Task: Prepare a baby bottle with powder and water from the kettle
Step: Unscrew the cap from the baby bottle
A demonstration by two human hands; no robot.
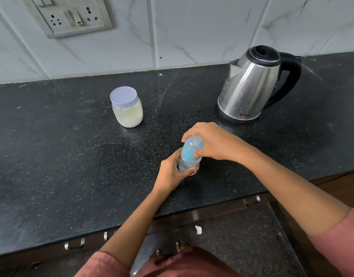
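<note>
1. The dark stone countertop [62, 156] carries everything; the task looks barely begun.
2. The steel kettle [250, 86] stands at the back right, lid down, well apart from both hands, so no water seems poured yet.
3. The powder jar [127, 109] sits left of centre with its pale lid on; no powder appears to be taken.
4. The baby bottle [191, 154] stands upright near the front edge, between jar and kettle, with its cap on.
5. The right hand [212, 142] curls over the bottle's cap, gripping it, probably to twist it off.
6. The left hand [170, 170] wraps the bottle's lower body, steadying it.
</note>
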